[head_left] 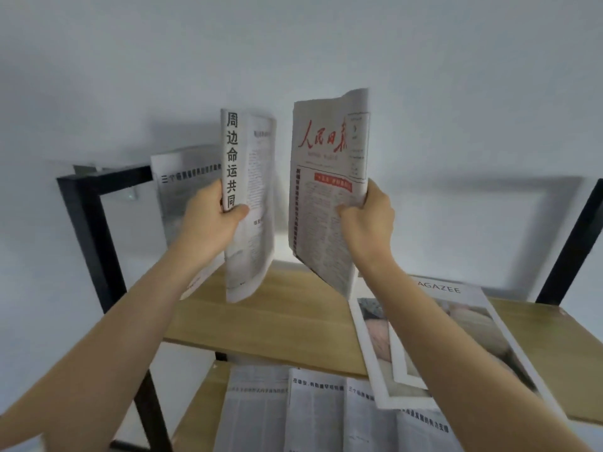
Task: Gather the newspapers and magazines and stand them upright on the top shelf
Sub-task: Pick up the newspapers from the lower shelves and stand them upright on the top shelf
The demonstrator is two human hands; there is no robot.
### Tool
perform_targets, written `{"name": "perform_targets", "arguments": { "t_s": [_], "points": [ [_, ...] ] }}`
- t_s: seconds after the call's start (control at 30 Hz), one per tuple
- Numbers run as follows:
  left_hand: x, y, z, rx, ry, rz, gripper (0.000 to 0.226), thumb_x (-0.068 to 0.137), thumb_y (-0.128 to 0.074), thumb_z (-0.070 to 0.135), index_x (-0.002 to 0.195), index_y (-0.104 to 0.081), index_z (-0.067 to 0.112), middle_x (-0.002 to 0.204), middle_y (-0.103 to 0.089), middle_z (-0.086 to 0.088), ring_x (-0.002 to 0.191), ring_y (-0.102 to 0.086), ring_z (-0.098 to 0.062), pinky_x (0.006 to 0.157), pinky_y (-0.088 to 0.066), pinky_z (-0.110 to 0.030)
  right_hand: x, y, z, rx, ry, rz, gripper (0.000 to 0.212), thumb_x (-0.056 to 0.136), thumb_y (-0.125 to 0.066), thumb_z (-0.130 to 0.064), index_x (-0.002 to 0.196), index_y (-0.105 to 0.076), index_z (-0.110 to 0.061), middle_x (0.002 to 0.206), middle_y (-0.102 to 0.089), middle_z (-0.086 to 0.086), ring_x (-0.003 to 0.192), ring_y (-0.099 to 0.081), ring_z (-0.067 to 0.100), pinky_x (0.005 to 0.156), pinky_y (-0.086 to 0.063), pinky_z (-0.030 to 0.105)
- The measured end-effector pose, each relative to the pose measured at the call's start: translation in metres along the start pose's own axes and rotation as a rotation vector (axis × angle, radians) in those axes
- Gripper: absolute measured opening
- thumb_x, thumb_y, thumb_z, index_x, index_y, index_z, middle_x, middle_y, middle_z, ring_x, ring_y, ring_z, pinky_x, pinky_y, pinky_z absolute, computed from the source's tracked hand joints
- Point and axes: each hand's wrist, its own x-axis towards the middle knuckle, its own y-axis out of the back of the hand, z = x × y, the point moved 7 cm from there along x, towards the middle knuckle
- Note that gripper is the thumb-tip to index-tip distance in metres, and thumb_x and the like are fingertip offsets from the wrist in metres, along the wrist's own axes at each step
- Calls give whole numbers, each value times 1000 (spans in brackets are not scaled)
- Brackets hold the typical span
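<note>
The right forearm [434, 321] hides part of the magazine [473, 337], and the frame's bottom edge crops the lower newspapers [313, 415].

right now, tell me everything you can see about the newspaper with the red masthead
The newspaper with the red masthead is a folded broadsheet of thin greyish newsprint, with red brush-style characters at the top, a red banner lower down and dense columns of small print. It is held upright, slightly tilted, above the wooden top shelf, its lower corner near the shelf; contact is unclear. The right hand grips its right edge, thumb on the front. Its top edge curls.
</note>
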Motion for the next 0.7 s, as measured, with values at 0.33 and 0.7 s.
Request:
{"name": "perform_targets", "arguments": {
  "t_s": [0.33, 0.7],
  "points": [
    [4, 7, -95, 111, 9, 169, 36, 93, -55, 4, 129, -53, 3, 125, -63, -13, 116, -57, -27, 89, -41, -20, -20, -85, 27, 269, -70, -21, 37, 79, -38, 6, 103, -59, -14, 80, -63, -10, 69, -55, 2, 57, -44, 16],
    [12, 24, -116, 495, -59, 268, 53, 88, -65, 22, 132, -37, 12, 124, -62, -14, 93, -67, -35, 64, -58, -41, -38, -142, 34, 307, -78, -128, 43, 91, -44, 0, 127, -55, -20, 107, -65, -10, 92, -57, -7, 77, -47, 6]
  ]
}}
